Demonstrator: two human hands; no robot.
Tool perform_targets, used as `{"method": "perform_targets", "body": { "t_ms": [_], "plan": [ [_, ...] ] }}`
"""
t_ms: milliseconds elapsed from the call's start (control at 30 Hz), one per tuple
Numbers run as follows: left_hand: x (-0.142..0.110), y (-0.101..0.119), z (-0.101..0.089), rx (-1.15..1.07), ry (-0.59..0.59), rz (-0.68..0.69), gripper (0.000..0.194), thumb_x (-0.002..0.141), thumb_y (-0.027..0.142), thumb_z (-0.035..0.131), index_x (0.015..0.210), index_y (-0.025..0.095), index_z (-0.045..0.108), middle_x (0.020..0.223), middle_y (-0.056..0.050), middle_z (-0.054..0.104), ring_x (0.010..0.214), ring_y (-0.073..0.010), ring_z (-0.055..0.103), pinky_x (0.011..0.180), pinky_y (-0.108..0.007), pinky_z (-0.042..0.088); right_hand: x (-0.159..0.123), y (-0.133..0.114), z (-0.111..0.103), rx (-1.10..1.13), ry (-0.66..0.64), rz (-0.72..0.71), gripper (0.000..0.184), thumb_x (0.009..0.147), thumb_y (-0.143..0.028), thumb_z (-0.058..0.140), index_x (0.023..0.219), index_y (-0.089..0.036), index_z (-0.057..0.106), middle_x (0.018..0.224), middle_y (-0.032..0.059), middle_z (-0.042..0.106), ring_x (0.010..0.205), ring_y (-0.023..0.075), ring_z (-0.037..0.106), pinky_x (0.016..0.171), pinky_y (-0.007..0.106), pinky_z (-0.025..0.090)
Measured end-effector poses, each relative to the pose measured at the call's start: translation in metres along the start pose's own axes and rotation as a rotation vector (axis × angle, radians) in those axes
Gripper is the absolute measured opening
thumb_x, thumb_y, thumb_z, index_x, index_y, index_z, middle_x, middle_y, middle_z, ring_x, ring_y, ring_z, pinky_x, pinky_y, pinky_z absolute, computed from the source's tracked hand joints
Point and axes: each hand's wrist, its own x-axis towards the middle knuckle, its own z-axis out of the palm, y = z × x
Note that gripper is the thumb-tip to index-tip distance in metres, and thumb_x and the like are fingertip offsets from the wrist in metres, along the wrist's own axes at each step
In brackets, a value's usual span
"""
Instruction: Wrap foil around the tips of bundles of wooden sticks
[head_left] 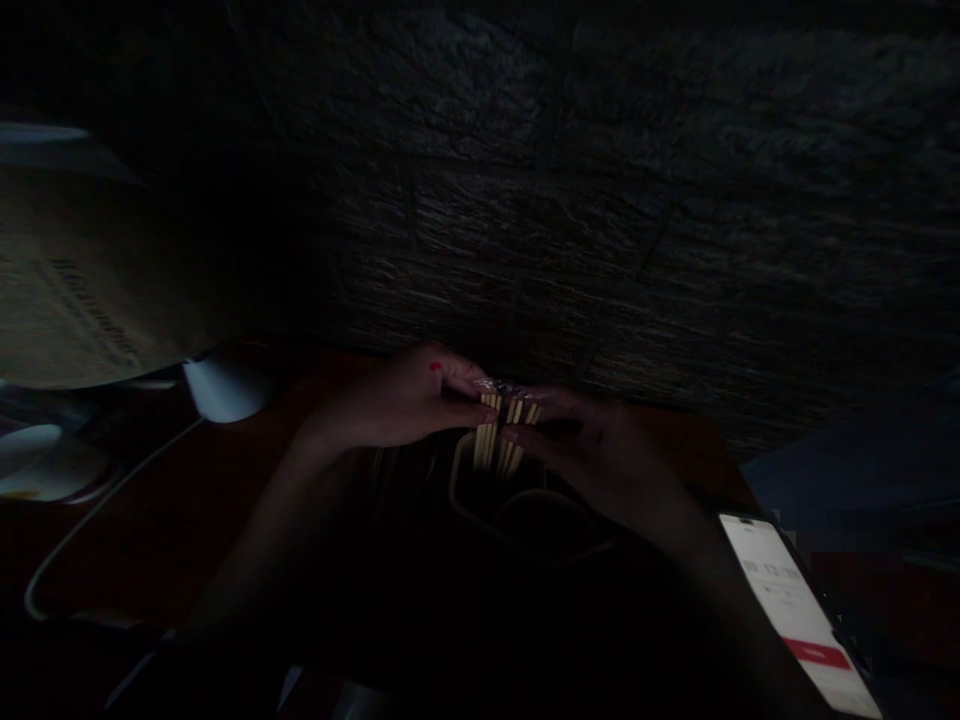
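Several thin, pale wooden sticks (pixel 486 435) stand upright in two small groups between my hands, and clear plastic (pixel 504 387) shines over their upper ends. My left hand (pixel 409 400) pinches the left group between thumb and fingers; a small red mark shows on its skin. From the other side, my right hand (pixel 589 440) is closed around the right group. The sticks' lower ends reach down into or just behind an open container (pixel 455 485), of which only a faint pale rim shows. Darkness hides its inside.
A stone-patterned wall (pixel 480 200) rises close behind the reddish wooden table (pixel 180 500). At left are a printed brown bag (pixel 97 280), a white cup-like object (pixel 225 390) and a white cable (pixel 97 500). A lit phone (pixel 795 610) lies by my right forearm.
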Motion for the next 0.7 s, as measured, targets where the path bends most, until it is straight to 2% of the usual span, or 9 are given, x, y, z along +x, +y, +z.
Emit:
{"method": "perform_targets", "body": {
  "t_ms": [133,400,700],
  "plan": [
    [-0.0002,0.0031,0.0011,0.007,0.001,-0.009,0.014,0.086,0.023,0.066,0.093,0.015,0.074,0.095,-0.002,0.078,0.088,-0.0151,0.071,0.077,-0.023,0.052,0.0019,0.0046,0.0074,-0.027,-0.014,0.011,0.022,0.088,-0.028,0.068,0.11,-0.027,0.071,0.104,0.0004,0.078,0.097,0.0199,0.073,0.087,0.036,0.057],
    [0.0012,-0.0008,-0.0007,0.018,-0.018,-0.02,0.016,0.086,0.026,0.065,0.092,0.013,0.074,0.094,-0.004,0.078,0.088,-0.0169,0.07,0.075,-0.025,0.051,0.0036,0.0072,0.0093,-0.087,0.03,-0.017,0.018,0.087,-0.031,0.07,0.104,-0.027,0.074,0.108,0.0002,0.077,0.102,0.0199,0.072,0.092,0.035,0.054],
    [0.0015,-0.003,-0.0008,-0.008,-0.027,0.009,0.016,0.086,0.026,0.064,0.091,0.013,0.072,0.09,-0.002,0.076,0.084,-0.0143,0.069,0.072,-0.022,0.05,0.0042,0.0042,0.0109,-0.15,0.051,-0.029,0.015,0.086,-0.029,0.07,0.1,-0.025,0.073,0.1,0.0006,0.079,0.091,0.0191,0.074,0.082,0.033,0.056]
  ]
}}
